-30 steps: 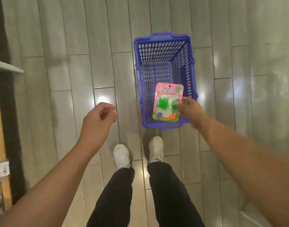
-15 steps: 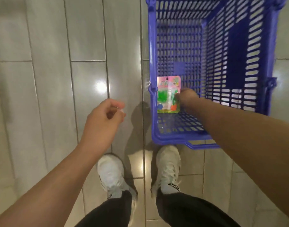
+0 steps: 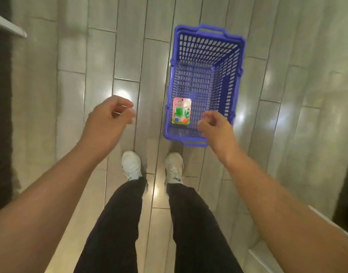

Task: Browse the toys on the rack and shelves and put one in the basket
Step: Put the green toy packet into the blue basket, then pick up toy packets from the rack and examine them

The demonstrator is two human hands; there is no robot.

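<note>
At the far left edge of the floor point(image 3: 74, 79) we see a dark strip and the corner of a pale shelf point(image 3: 9, 26). Moving right, our left hand point(image 3: 108, 119) hangs over the grey tiles, its grip loosely curled around nothing. Below it stand our white shoes point(image 3: 131, 164) and black trousers point(image 3: 117, 223). Next comes the toy pack point(image 3: 181, 110), pink-carded with green pieces, lying flat on the bottom of the purple basket point(image 3: 236, 62), near its front left corner. Our right hand point(image 3: 216, 127) hovers above the basket's front edge, apart from the toy, its grip slack and holding nothing.
</note>
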